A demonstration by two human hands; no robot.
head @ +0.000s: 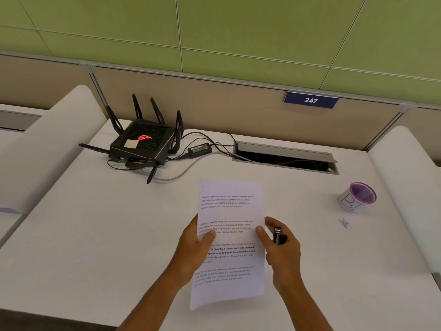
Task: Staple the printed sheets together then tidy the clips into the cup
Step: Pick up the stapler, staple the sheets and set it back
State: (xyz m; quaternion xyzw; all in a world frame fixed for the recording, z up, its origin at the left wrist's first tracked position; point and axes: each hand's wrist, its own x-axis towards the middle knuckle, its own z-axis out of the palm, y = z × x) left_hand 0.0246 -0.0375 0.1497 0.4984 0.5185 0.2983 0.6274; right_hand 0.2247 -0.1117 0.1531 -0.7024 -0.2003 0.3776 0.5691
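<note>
The printed sheets [232, 211] are held above the white desk [95, 235], text facing me. My left hand [194, 249] grips their left edge, thumb on top. My right hand [282, 252] holds the right edge with its thumb and also clasps a small black stapler [278, 236] in its fingers. A white cup with a purple rim [357, 197] stands on the desk at the right, tilted toward me in view. A small heap of clips [344, 222] lies on the desk just in front of the cup.
A black router with several antennas [143, 142] sits at the back left, with its power brick [199, 148] and cables running to an open cable slot [285, 157]. Padded dividers rise on both sides of the desk. A sign reading 247 [311, 100] hangs on the back panel.
</note>
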